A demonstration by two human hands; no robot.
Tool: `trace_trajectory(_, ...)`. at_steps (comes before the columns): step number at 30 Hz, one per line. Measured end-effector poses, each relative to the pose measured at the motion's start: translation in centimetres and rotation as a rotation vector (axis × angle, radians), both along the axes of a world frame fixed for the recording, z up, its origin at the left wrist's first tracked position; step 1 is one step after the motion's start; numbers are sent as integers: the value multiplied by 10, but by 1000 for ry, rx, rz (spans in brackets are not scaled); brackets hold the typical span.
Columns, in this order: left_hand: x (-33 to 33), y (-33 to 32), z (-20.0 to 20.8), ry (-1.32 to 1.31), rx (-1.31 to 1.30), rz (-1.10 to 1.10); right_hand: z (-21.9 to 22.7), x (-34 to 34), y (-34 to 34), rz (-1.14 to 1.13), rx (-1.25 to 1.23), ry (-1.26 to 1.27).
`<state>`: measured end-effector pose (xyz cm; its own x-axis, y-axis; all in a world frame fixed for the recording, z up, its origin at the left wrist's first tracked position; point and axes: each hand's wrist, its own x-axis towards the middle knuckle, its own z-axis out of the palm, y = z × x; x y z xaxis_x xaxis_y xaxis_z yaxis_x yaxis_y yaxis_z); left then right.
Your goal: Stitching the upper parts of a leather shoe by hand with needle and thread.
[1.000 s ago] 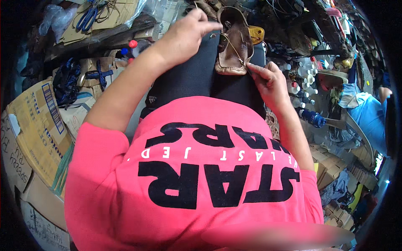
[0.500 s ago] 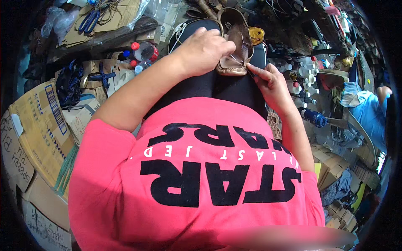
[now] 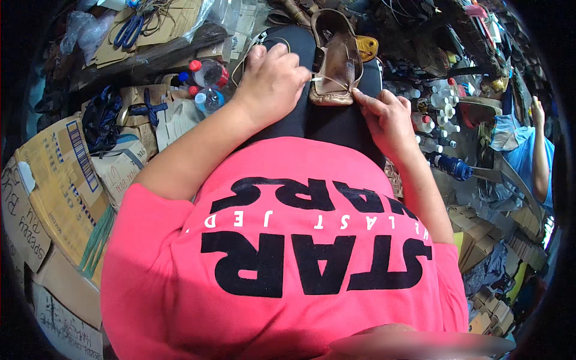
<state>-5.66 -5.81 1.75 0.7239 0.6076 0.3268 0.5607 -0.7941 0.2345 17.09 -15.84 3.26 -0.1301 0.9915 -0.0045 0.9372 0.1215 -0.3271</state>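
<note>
On my black-clad thighs rests an unfinished brown leather shoe [image 3: 337, 63], its open inside facing up and its stitched edge toward me. A pale thread [image 3: 327, 78] runs taut across it from the right corner of that edge to my left hand [image 3: 270, 81]. That hand is closed on the thread, left of the shoe, and more thread loops around beside it. My right hand [image 3: 387, 111] has its fingertips pressed at the shoe's near right corner, where the thread comes out; the other fingers are curled. A yellow-brown leather flap [image 3: 367, 48] sticks out on the shoe's right side.
Plastic bottles stand to the left [image 3: 210, 101] and in a cluster [image 3: 444, 108] at right. Blue-handled scissors [image 3: 129, 31] lie on cardboard at far left. Cardboard boxes [image 3: 57, 180] fill the left side. Another person's arm [image 3: 542, 156] shows at far right.
My left hand has moved left, away from the shoe, drawing the thread out across it. My right hand stays at the shoe's corner. The other person's arm at far right has shifted.
</note>
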Motion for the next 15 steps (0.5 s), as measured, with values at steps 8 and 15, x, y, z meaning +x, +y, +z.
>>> trace_trajectory(8, 26, 22, -25, -203, -156, -145, -13, 40, 28, 16, -262, 587)
trace_trajectory(15, 28, 23, -28, -168, -163, -153, -22, 52, 42, 114, -261, 537)
